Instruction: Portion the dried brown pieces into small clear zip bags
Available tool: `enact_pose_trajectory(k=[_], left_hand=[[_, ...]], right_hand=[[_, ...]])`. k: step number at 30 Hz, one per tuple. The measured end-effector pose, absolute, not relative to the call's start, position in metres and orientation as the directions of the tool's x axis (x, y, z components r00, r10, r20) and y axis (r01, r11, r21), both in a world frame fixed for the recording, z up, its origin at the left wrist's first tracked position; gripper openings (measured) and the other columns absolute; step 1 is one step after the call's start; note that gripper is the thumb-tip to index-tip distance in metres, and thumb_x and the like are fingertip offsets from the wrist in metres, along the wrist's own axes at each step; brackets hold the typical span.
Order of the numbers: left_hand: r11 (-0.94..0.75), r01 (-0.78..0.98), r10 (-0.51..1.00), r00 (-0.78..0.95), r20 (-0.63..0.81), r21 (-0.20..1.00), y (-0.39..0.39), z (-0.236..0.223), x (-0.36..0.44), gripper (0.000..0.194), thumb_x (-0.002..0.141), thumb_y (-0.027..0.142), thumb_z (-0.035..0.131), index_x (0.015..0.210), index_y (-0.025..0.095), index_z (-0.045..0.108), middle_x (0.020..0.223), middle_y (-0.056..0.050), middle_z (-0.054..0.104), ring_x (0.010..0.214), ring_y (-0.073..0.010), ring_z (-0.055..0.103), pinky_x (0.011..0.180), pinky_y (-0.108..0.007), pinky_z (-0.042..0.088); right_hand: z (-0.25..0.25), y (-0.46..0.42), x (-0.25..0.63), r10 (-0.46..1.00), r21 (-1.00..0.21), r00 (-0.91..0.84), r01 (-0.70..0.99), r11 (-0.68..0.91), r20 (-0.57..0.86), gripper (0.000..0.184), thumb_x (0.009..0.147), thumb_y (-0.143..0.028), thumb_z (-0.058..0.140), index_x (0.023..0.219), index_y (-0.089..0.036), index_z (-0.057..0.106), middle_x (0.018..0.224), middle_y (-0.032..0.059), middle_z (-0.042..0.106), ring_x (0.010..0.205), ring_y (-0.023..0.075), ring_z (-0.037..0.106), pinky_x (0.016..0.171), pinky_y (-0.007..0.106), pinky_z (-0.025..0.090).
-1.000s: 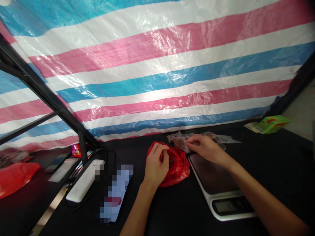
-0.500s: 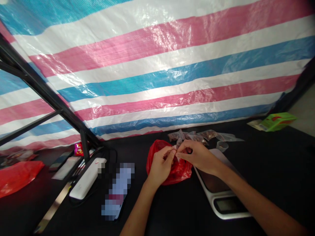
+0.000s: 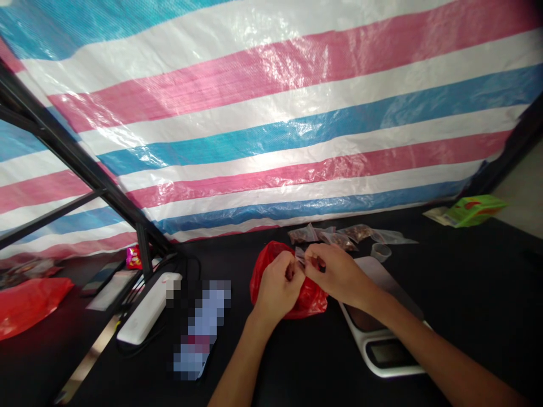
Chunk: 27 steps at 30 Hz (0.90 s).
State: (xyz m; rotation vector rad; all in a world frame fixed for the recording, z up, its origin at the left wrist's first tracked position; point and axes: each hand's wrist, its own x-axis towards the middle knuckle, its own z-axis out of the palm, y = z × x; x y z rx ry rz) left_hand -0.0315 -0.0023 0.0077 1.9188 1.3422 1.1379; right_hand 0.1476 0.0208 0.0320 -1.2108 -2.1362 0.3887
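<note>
My left hand (image 3: 276,289) and my right hand (image 3: 337,275) meet above a red plastic bag (image 3: 311,299), and their fingertips pinch a small clear plastic bag (image 3: 300,255) between them. Its contents are mostly hidden by my fingers. Just beyond my hands lie several small clear bags of brown pieces (image 3: 338,239). Under my right forearm sits a white kitchen scale (image 3: 386,353), its display near the front and its top partly covered by a pale flat sheet.
A small clear cup (image 3: 380,252) stands by the scale. A green box (image 3: 472,211) lies at the far right. Left of my hands are a white power strip (image 3: 148,308) and a pixelated object (image 3: 201,328). A striped tarp (image 3: 271,141) hangs behind the black table (image 3: 297,367).
My right hand has moved from the small bags at the back to join my left hand, and both now pinch a small clear bag. The view has shifted slightly.
</note>
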Motion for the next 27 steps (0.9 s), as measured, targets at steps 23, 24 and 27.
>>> enact_pose_trajectory(k=[23,24,27], left_hand=[[-0.51,0.51,0.844,0.142,0.517,0.693,0.0,0.009,-0.05,0.056,0.085,0.012,0.06,0.14,0.022,0.051,0.139,-0.012,0.061,0.131,-0.028,0.058,0.115,-0.048,0.045],[-0.522,0.547,0.838,0.187,0.513,0.654,-0.002,0.008,-0.046,0.064,0.087,0.017,0.065,0.147,0.023,0.046,0.147,-0.014,0.056,0.137,-0.0305,0.054,0.118,-0.051,0.044],[-0.495,0.616,0.851,0.204,0.483,0.612,-0.004,0.003,-0.037,0.075,0.09,0.025,0.068,0.158,0.024,0.034,0.156,-0.016,0.049,0.145,-0.0334,0.05,0.12,-0.055,0.042]], right_hand=[[0.025,0.024,0.151,0.858,-0.629,-0.184,0.61,0.482,0.479,0.039,0.095,-0.034,0.068,0.134,-0.028,0.065,0.094,0.0016,0.078,0.076,0.023,0.073,0.071,0.035,0.056],[0.024,0.023,0.15,0.845,-0.6,-0.227,0.617,0.509,0.485,0.039,0.095,-0.033,0.069,0.134,-0.028,0.064,0.101,0.0024,0.079,0.082,0.0238,0.075,0.075,0.035,0.057],[0.021,0.019,0.148,0.806,-0.549,-0.338,0.599,0.583,0.486,0.043,0.096,-0.032,0.07,0.139,-0.029,0.061,0.105,0.0026,0.08,0.088,0.024,0.076,0.079,0.035,0.058]])
